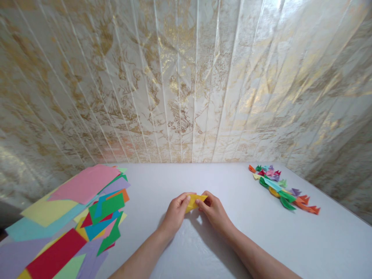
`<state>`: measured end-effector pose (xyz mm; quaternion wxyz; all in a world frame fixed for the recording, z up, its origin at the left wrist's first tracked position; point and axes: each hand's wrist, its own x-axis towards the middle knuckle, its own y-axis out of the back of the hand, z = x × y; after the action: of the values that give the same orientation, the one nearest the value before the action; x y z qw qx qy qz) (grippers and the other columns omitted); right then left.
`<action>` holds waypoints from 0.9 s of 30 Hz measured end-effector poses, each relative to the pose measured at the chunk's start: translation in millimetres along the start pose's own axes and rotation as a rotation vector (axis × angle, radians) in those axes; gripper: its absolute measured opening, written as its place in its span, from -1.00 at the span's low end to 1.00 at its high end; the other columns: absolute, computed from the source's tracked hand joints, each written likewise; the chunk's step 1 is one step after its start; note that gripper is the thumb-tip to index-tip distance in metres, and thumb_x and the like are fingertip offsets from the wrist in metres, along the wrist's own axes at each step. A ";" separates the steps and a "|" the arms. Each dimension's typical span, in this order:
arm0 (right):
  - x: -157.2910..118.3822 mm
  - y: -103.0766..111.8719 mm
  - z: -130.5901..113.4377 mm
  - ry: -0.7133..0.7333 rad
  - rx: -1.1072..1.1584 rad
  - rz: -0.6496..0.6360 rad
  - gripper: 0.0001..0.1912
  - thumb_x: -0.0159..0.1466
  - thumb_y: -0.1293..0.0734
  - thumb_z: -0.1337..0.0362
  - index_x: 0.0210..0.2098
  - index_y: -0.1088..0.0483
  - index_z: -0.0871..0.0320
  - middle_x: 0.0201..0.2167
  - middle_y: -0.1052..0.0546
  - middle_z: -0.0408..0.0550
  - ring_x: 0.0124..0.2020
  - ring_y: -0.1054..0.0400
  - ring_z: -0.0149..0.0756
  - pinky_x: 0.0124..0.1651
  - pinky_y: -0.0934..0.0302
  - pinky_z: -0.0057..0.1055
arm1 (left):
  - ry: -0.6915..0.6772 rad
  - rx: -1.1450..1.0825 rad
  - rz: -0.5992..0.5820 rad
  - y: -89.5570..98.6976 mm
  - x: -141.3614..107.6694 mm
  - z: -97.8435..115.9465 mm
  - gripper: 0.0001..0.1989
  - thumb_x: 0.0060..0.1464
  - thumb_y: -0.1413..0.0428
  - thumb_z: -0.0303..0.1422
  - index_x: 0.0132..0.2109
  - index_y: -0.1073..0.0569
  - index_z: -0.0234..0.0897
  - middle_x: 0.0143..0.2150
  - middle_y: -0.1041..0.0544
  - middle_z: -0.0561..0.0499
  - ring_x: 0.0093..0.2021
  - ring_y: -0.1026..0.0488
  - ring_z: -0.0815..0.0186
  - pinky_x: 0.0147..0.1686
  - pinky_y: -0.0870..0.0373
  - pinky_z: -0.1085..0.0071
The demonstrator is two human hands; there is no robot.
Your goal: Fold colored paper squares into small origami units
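A small piece of folded yellow paper point(192, 204) is held up just above the white table, near the middle of the view. My left hand point(177, 209) pinches its left end between thumb and fingers. On the other side, my right hand point(211, 209) grips the right part, its thumb pressed on the front face and a pointed corner sticking out above. Fingers hide the paper's ends and back, so its full shape cannot be made out.
Colored paper sheets, among them a large pink sheet point(90, 184) and a red sheet point(56, 254), lie overlapping on the left. Several small folded paper figures point(286, 195) form a row at the right. A gold-patterned curtain point(180, 85) hangs behind the white table point(157, 178).
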<state>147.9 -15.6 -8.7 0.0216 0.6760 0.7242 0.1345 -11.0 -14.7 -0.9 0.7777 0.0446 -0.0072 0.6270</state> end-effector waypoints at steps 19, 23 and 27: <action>-3.4 3.5 -7.5 0.034 0.246 -0.098 -0.68 0.15 -0.40 0.06 -0.24 -0.28 0.09 -0.34 -0.41 -0.11 -0.38 -0.32 -0.33 -0.32 -0.27 -0.36 | -0.066 0.098 0.109 -5.5 -1.9 -3.2 -0.62 0.20 0.08 -0.19 -0.07 -0.52 -0.31 -0.09 -0.59 -0.10 -0.13 -0.50 0.22 -0.11 -0.38 0.35; -3.8 4.7 -12.6 0.015 0.201 -0.090 -0.65 0.13 -0.40 0.00 -0.38 -0.26 0.13 -0.47 -0.40 -0.15 -0.45 -0.30 -0.34 -0.37 -0.22 -0.39 | -0.070 0.124 0.115 -5.9 -2.8 -4.7 -0.62 0.20 0.08 -0.20 -0.07 -0.53 -0.30 -0.10 -0.59 -0.10 -0.13 -0.49 0.22 -0.12 -0.37 0.35; -2.9 6.4 -10.8 0.008 0.100 -0.072 -0.64 0.17 -0.35 -0.02 -0.44 -0.24 0.13 -0.56 -0.43 -0.14 -0.50 -0.29 -0.34 -0.41 -0.14 -0.42 | -0.086 0.141 0.126 -6.3 -3.0 -6.1 -0.64 0.21 0.09 -0.22 -0.09 -0.53 -0.29 -0.14 -0.60 -0.08 -0.16 -0.50 0.23 -0.13 -0.37 0.35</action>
<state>152.1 -19.9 2.7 -0.0102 0.6491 0.7541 0.0996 -5.8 -18.5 -7.6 0.7307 0.1258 0.0007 0.6710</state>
